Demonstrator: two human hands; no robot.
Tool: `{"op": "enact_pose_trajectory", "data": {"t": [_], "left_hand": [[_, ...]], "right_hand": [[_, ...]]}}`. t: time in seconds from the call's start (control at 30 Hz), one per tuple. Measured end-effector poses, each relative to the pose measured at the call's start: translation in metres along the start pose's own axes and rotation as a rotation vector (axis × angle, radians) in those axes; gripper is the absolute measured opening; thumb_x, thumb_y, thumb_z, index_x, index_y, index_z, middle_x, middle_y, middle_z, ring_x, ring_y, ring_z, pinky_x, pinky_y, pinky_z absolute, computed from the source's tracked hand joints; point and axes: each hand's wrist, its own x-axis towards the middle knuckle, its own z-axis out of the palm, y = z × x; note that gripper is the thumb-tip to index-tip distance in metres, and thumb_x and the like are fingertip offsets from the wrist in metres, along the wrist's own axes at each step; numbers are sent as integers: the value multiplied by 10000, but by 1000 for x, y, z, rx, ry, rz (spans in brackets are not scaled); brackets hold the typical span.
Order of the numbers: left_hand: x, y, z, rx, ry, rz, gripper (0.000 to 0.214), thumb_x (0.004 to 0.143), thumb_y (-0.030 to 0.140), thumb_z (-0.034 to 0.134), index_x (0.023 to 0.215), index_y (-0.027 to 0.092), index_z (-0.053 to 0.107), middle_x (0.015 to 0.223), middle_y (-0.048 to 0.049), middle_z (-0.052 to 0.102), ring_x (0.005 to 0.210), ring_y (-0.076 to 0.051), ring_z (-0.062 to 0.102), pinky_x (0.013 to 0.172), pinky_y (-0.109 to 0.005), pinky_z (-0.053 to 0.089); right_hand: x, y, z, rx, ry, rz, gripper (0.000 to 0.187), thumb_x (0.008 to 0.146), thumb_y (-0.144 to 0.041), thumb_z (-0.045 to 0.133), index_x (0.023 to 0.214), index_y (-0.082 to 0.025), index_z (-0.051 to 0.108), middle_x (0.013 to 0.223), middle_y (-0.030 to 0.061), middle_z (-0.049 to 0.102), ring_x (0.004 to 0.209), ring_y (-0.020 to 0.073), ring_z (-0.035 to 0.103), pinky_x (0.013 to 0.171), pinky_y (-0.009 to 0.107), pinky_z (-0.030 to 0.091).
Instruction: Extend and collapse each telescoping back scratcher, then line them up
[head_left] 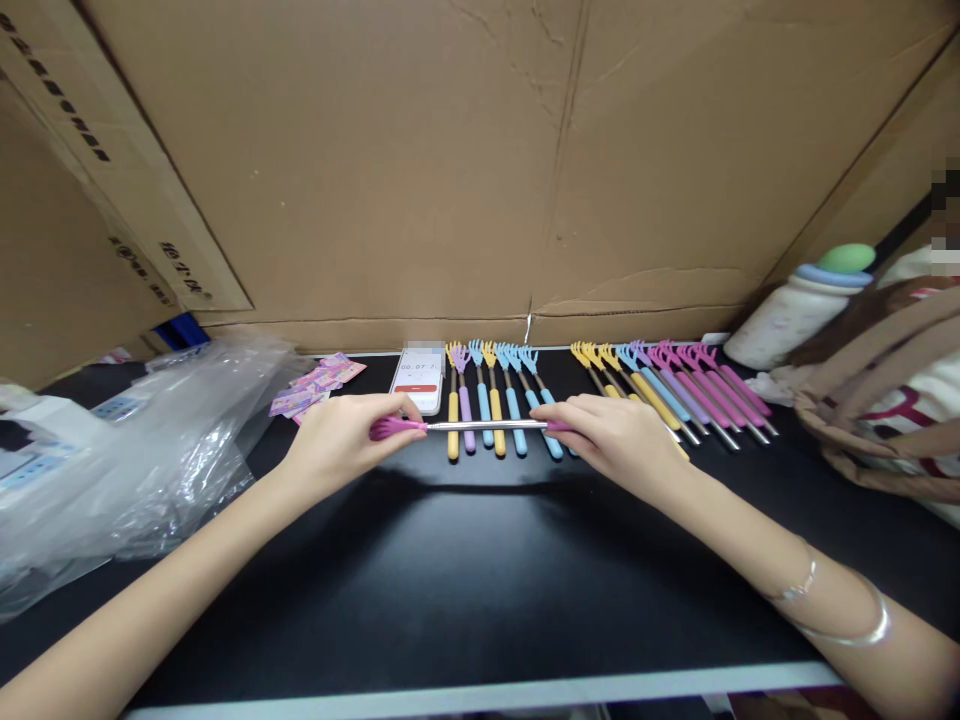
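A magenta back scratcher [487, 426] with a bare metal rod is stretched level between my hands, above the black table. My left hand [349, 432] is closed round its claw end. The fingers of my right hand [611, 437] grip its magenta handle, which they mostly hide. Just behind the rod lies a row of back scratchers with yellow, lilac and blue handles, such as a blue one [514, 425]. To the right of my right hand, a second row holds yellow, blue, lilac and magenta ones, among them a magenta back scratcher [724, 385].
A phone [417, 380] showing a timer stands behind my left hand, beside pink-purple printed cards [319, 385]. Clear plastic bags [187, 440] cover the left side. On the right are a white bottle [795, 310] and a brown-and-white bag [885, 400]. Cardboard [465, 180] walls the back.
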Motion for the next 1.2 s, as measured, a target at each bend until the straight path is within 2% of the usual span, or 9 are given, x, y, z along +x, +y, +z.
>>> {"op": "enact_pose_trajectory", "data": {"t": [0.1,0.27,0.5,0.6,0.7,0.87,0.97,1.07,1.2], "left_hand": [[3,-5,-6,-82,-34,-19,312,822,517,514,822,236,649,744,19,686,647,-154,592,580,-216,351],[7,-19,-13,-225,-79,-24,291,790,489,559,785,213,651,736,4,668,657,-153,591,601,-227,397],[7,-29,-13,-545,-466,-46,287,847,452,514,942,196,603,662,1,619,529,-120,581,541,-234,484],[7,-30,-11,-572,-468,-39,272,846,442,527,924,194,608,644,5,601,520,-112,574,523,-222,482],[10,-30,-10,-625,-380,-66,276,829,448,550,868,181,613,614,8,570,534,-112,562,501,-214,477],[15,-33,-10,-687,-159,-171,317,780,481,590,818,167,616,694,-13,592,539,-101,536,486,-207,460],[17,-33,-7,-771,-64,-238,344,758,510,598,795,168,590,668,0,572,505,-88,498,447,-188,405],[16,-29,1,-866,-25,-272,347,768,515,579,760,171,538,550,43,474,469,-80,442,427,-173,341],[14,-20,11,-1024,-17,-307,325,796,494,558,761,182,473,515,69,416,451,-72,393,435,-171,307]], "right_hand": [[0,6,-5,62,-47,70,268,927,-421,421,965,-250,623,815,6,691,693,130,612,567,232,343],[2,30,-20,161,-248,182,233,868,-465,497,890,-257,599,642,-29,622,528,114,528,500,227,300],[1,47,-33,701,-676,259,304,905,-476,406,949,-217,559,612,-28,591,491,104,551,485,214,409],[0,45,-33,821,-746,264,313,904,-476,410,968,-208,558,630,-22,605,497,101,562,485,212,432],[1,45,-30,827,-632,261,312,902,-465,432,967,-190,565,548,-40,573,464,92,532,482,208,410],[2,45,-22,837,-391,352,351,897,-468,453,1026,-163,567,451,-57,525,399,92,481,421,211,334],[3,39,-10,903,-212,417,296,868,-440,518,982,-170,564,436,-71,505,402,86,473,451,213,348],[4,29,5,1053,-9,526,263,840,-434,558,914,-184,533,451,-85,481,399,75,453,466,214,357],[3,18,20,1307,163,701,282,845,-477,512,813,-199,475,467,-89,419,375,70,388,404,214,296]]}}
